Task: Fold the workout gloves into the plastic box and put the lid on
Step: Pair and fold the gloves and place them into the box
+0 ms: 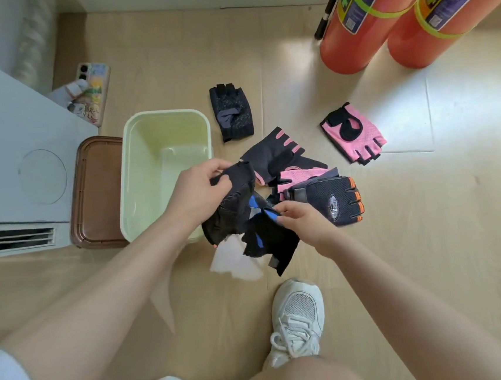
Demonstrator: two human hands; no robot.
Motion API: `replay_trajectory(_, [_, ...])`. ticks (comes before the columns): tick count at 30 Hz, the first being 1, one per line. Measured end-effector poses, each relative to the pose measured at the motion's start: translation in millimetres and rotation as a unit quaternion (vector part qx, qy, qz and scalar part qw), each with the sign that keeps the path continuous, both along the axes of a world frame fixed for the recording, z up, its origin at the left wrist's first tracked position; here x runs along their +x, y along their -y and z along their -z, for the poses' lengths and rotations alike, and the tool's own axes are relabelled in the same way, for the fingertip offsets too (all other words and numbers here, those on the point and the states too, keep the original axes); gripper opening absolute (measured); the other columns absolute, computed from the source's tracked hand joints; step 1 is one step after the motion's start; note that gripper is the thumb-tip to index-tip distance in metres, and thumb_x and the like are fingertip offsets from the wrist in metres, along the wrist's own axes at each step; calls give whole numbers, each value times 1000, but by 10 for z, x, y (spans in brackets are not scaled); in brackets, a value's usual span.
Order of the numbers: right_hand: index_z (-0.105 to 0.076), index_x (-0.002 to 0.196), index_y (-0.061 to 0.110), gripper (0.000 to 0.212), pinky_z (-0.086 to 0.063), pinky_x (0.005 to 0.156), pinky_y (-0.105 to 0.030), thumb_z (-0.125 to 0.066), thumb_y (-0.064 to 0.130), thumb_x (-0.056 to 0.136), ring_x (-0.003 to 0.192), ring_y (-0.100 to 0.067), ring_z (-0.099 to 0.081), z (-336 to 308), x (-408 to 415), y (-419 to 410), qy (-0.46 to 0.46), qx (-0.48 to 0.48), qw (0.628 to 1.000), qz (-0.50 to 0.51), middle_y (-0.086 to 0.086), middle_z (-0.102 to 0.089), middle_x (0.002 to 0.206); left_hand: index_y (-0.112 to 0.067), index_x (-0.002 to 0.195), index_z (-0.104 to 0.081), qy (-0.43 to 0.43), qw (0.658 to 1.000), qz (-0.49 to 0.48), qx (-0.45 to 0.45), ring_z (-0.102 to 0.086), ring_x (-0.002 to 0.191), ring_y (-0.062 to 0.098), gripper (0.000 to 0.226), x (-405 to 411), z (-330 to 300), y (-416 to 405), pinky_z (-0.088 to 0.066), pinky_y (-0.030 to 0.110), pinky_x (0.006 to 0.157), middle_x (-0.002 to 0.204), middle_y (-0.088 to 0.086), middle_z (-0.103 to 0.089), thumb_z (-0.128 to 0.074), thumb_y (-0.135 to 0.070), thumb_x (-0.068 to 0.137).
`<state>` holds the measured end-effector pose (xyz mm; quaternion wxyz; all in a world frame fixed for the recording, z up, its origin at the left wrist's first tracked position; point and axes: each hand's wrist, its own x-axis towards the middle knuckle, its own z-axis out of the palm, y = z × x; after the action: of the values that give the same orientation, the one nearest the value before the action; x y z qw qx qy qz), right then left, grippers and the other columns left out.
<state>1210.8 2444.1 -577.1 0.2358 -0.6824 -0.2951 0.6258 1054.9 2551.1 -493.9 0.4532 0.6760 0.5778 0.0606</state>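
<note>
An empty pale green plastic box (136,158) stands open on the floor, its brown lid (98,192) lying just left of it. My left hand (200,188) grips a black glove (233,210) above the box's near right corner. My right hand (304,221) pinches a black and blue glove (271,243) beside it. On the floor lie a black glove (231,112), a pink glove (354,132), a black and pink glove (276,153), another pink glove (300,176) and a black glove with orange trim (333,200).
A white appliance (11,170) with a vent stands at the left, a phone (90,92) behind it. Two orange rolled mats (380,24) lean at the back right. My white shoes (298,320) are near the bottom; white paper (234,261) lies under the held gloves.
</note>
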Motion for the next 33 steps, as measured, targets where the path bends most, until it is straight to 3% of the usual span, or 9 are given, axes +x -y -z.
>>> replay_trajectory(4, [-65, 108, 9, 26, -43, 84, -31, -43, 14, 94, 102, -25, -57, 379, -46, -301, 172, 32, 969, -174, -10, -65, 111, -26, 99, -63, -17, 1000, 23, 6, -59, 79, 10, 23, 56, 139, -11, -37, -2, 59, 85, -5, -63, -48, -12, 88])
replay_trajectory(8, [-61, 109, 9, 23, -46, 86, -42, -47, 15, 91, 107, -33, -51, 488, 43, -577, 359, 181, 906, -134, -12, -59, 118, -19, 109, -62, -31, 999, 18, 17, -62, 89, 20, 25, 134, 142, -76, -44, 19, 73, 88, 0, -66, -49, -13, 88])
replay_trajectory(12, [-45, 128, 15, 40, -30, 105, -45, -54, 22, 89, 137, -33, -27, 737, 102, -836, 441, 140, 835, -299, -9, -40, 144, -20, 109, -62, -43, 997, -12, 57, -60, 88, 15, 25, 122, 140, -145, -42, 17, 75, 87, -6, -62, -51, -14, 87])
replay_trajectory(17, [-60, 99, 7, 20, -41, 83, -41, -61, 8, 79, 101, -34, -54, 915, 131, -883, 533, 217, 756, -312, -14, -63, 102, -21, 107, -61, -53, 995, -40, 81, -55, 79, 11, 24, 60, 183, -202, -36, 0, 63, 75, -24, -52, -56, -14, 85])
replay_trajectory(23, [-64, 103, 19, 23, -31, 87, -38, -51, 16, 85, 102, -30, -50, 273, 465, -868, 349, 266, 892, -108, 0, -69, 94, -18, 114, -59, -27, 990, -56, 129, -54, 87, 10, 27, 68, 119, -261, -38, 4, 67, 93, -8, -60, -50, -12, 89])
replay_trajectory(25, [-67, 97, 26, 22, -44, 90, -46, -51, 17, 83, 92, -24, -58, -85, 646, -717, 176, 233, 954, -72, 3, -67, 87, -16, 116, -57, -19, 987, -77, 137, -55, 90, 12, 28, 88, 76, -279, -41, 18, 74, 97, -4, -62, -48, -12, 90])
replay_trajectory(28, [-71, 87, 24, 21, -50, 84, -29, -59, 9, 79, 85, -12, -60, -504, 721, -496, -61, 189, 978, -63, 2, -66, 88, -18, 109, -59, 5, 993, -80, 88, -57, 84, 12, 24, 177, 52, -267, -44, 17, 70, 96, -3, -63, -48, -11, 90])
replay_trajectory(30, [-71, 81, 28, 27, -50, 81, -24, -62, 3, 81, 84, -9, -59, -577, 630, -466, -52, 194, 978, -63, 3, -65, 88, -24, 98, -62, 49, 998, -43, 7, -60, 80, 11, 20, 266, 37, -216, -47, 21, 73, 91, -5, -65, -50, -10, 88])
replay_trajectory(33, [-67, 78, 29, 28, -56, 81, -40, -60, 2, 83, 79, -16, -63, -518, 409, -478, 8, 177, 983, 44, 3, -66, 80, -30, 88, -64, 93, 993, -2, -73, -63, 76, 11, 23, 337, 12, -98, -49, 27, 72, 85, -9, -68, -53, -11, 87])
